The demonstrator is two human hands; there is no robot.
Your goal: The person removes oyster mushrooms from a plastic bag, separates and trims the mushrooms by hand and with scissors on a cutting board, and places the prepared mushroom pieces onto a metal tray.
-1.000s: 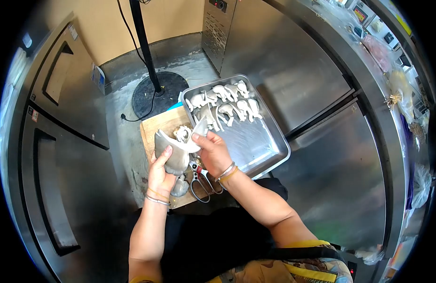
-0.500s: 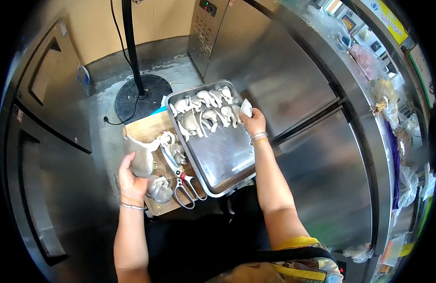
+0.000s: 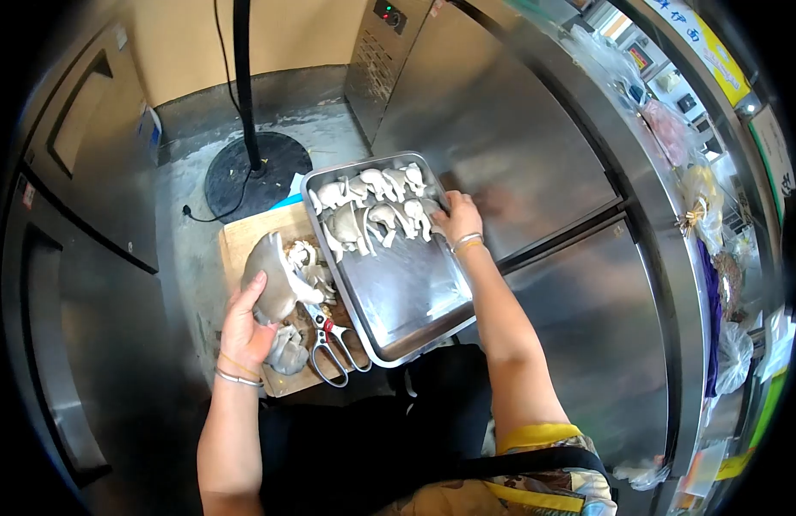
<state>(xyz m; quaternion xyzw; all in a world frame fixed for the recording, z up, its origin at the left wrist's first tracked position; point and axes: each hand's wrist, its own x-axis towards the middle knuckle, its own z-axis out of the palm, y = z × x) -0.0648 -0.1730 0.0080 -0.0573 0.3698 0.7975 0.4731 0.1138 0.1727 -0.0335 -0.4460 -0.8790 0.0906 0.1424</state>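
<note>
My left hand [image 3: 247, 322] is closed around the edge of a large grey oyster mushroom [image 3: 273, 279], its pale stem pointing right over the cutting board. At the tray's right side, my right hand [image 3: 460, 219] has its fingers curled at a grey mushroom piece [image 3: 431, 209], at the end of the lower row. The metal tray [image 3: 351, 288] bears two rows of oyster mushrooms [image 3: 386, 215] toward its far end. Left of it, a wooden cutting board [image 3: 243, 232] carries more mushrooms [image 3: 288, 351] and scissors [image 3: 327, 340] with grey-white handles.
A black pole on a round base [image 3: 259, 176] stands on the floor beyond the board, with a cable beside it. Steel cabinet doors rise on the left [image 3: 80, 172] and right [image 3: 518, 112]. Plastic bags [image 3: 669, 120] lie along the right-hand counter.
My right hand has lowered the mushroom piece from above the tray's right rim to the row's end. The mushroom in my left hand has lifted and turned, now covering the scissor blades.
</note>
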